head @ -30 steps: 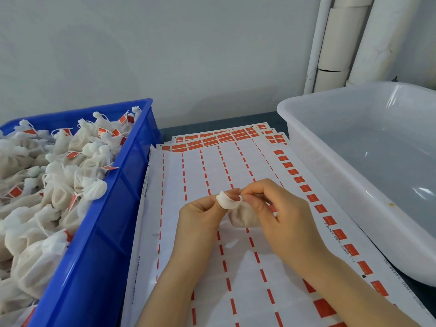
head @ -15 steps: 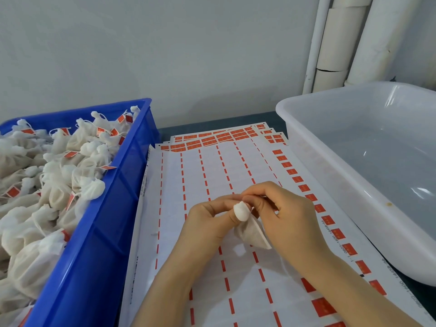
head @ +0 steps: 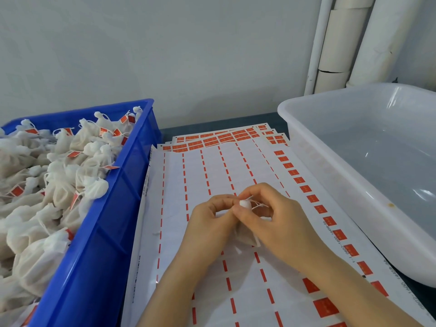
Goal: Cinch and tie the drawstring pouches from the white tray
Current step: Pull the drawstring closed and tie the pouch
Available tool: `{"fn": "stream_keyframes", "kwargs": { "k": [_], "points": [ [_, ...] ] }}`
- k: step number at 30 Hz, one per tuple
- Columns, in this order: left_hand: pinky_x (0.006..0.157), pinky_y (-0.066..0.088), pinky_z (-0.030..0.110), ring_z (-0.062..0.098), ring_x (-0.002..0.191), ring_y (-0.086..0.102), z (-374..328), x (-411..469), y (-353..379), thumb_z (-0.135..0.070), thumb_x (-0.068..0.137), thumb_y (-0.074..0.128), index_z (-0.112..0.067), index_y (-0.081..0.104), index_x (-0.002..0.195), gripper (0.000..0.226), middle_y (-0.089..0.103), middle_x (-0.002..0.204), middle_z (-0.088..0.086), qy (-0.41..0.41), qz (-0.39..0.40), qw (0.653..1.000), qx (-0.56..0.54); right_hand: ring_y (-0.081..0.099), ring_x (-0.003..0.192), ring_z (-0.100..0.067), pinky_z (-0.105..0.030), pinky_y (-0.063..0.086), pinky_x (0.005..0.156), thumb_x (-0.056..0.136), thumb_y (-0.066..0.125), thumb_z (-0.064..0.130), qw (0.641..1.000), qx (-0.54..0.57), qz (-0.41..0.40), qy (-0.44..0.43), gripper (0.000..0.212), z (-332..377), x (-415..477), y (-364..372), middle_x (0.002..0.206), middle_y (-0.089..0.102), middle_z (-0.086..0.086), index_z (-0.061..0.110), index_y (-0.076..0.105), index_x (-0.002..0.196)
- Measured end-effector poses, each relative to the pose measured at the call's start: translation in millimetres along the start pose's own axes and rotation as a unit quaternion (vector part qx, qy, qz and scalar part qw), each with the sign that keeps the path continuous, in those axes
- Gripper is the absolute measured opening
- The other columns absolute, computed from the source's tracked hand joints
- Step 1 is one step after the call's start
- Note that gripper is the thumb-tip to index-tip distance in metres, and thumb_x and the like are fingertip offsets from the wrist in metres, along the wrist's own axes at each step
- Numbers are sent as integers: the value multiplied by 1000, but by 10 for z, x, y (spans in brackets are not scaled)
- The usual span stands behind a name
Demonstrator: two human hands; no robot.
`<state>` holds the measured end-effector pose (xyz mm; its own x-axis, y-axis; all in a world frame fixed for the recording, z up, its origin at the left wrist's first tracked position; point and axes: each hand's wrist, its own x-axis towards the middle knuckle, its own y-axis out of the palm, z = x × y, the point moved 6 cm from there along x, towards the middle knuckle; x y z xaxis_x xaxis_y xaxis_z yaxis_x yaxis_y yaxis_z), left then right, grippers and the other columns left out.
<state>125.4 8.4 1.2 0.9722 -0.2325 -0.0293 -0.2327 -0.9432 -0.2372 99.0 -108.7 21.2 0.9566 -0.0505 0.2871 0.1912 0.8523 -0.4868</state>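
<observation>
Pinching the pouch (head: 244, 204) by its bunched neck, our left hand (head: 210, 223) and right hand (head: 280, 225) hold it over the label sheets (head: 207, 166), right fingers (head: 257, 188) gripping its drawstring (head: 259, 204). Farther left, a blue crate (head: 113, 220) holds tied pouches (head: 59, 185); farther right sits the white tray (head: 330, 175).

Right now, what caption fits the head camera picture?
Left hand and right hand tie a small pouch above label sheets, between a blue bin of pouches and a white tray.

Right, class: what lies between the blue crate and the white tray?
Head view: stacked sheets of red labels fill that stretch; over them, left hand and right hand hold one pouch.
</observation>
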Motion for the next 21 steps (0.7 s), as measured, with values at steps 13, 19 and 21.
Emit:
{"fn": "stream_keyframes", "kwargs": {
  "k": [13, 19, 21],
  "points": [
    [79, 53, 36, 28, 84, 62, 37, -4, 50, -25, 98, 44, -18, 64, 94, 22, 67, 90, 9, -5, 8, 998, -66, 62, 76, 0, -6, 47, 61, 86, 59, 25, 995, 69, -36, 56, 7, -203, 39, -46, 82, 65, 13, 30, 57, 82],
    [70, 49, 27, 16, 77, 59, 31, -1, 66, -24, 97, 45, -24, 57, 85, 17, 64, 83, 3, 10, -3, 994, -110, 61, 87, -8, -25, 54, 79, 86, 57, 15, 990, 111, -5, 82, 14, -240, 48, -2, 86, 63, 12, 28, 57, 80],
    [67, 50, 21, 13, 76, 62, 33, -1, 68, -25, 97, 46, -25, 57, 87, 15, 66, 83, 1, 18, -8, 994, -104, 61, 88, -8, -26, 54, 80, 87, 56, 17, 990, 116, 9, 79, 16, -227, 55, 17, 90, 62, 14, 32, 57, 85]
  ]
}}
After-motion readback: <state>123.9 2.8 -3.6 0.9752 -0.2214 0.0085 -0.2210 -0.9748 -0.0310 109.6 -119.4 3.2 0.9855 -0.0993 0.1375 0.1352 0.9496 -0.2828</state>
